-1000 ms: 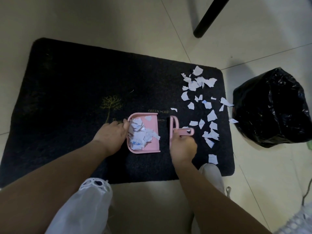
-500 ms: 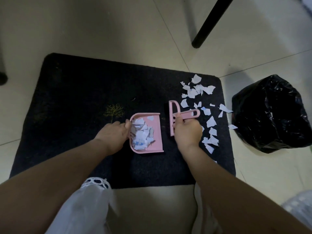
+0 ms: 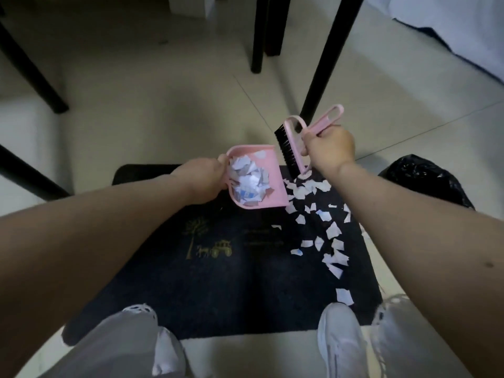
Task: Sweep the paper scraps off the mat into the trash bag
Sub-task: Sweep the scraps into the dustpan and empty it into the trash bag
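Observation:
My left hand (image 3: 203,179) grips a pink dustpan (image 3: 272,186), raised above the black mat (image 3: 245,290) and filled with white paper scraps. My right hand (image 3: 328,148) holds a pink brush (image 3: 293,143) with black bristles, lifted just right of the dustpan's open edge. Several loose paper scraps (image 3: 321,230) lie along the mat's right side. The black trash bag (image 3: 425,178) sits on the floor to the right, partly hidden behind my right forearm.
Black furniture legs (image 3: 326,58) stand on the tiled floor beyond the mat, with more at the left (image 3: 30,77). My knees and a white shoe (image 3: 341,342) are at the mat's near edge. White fabric (image 3: 463,31) lies at the top right.
Both hands have lifted the dustpan and the brush off the mat and up toward me. The view has tilted up, showing more floor and furniture legs.

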### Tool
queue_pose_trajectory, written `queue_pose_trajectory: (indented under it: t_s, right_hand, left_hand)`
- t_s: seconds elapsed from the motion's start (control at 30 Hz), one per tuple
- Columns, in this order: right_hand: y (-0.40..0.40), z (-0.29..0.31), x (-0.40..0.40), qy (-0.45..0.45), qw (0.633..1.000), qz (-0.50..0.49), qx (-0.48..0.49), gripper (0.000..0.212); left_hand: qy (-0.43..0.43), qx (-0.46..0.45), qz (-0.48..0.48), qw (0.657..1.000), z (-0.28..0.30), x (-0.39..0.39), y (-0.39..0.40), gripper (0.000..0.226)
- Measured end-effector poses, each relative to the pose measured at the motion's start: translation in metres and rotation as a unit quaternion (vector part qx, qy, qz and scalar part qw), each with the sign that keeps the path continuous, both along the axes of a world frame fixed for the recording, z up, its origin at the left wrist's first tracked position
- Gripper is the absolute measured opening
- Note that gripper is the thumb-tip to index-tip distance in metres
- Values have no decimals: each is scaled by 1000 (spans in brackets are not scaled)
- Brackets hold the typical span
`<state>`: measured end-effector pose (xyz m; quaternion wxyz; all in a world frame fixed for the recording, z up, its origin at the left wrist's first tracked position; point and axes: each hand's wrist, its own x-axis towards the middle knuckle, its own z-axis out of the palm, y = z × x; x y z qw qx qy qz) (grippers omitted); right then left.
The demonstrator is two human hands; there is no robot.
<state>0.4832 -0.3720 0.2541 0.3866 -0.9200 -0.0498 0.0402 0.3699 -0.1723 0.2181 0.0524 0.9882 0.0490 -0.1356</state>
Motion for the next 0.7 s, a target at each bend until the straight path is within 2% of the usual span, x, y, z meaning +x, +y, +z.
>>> queue_pose_trajectory:
  t_s: [0.17, 0.3, 0.47, 0.57, 0.7]
  right_hand:
    - [-42, 46, 33, -2, 997, -34, 73, 22]
    - [-111, 51, 52, -21, 992, -72, 105, 20]
    - [-209, 37, 65, -35, 980, -160, 109, 25]
    - [-267, 20, 74, -37, 974, -209, 80, 32]
    - [-324, -4, 86, -48, 963, -262, 38, 46]
  left_hand:
    - [-22, -24, 33, 999, 42, 45, -50, 49]
    - [-22, -68, 28, 997, 43, 80, -110, 53]
    - [-12, -103, 25, 994, 23, 117, -199, 53]
    - [-12, -110, 16, 994, 9, 139, -258, 59]
    - [-12, -40, -16, 999, -7, 171, -323, 58]
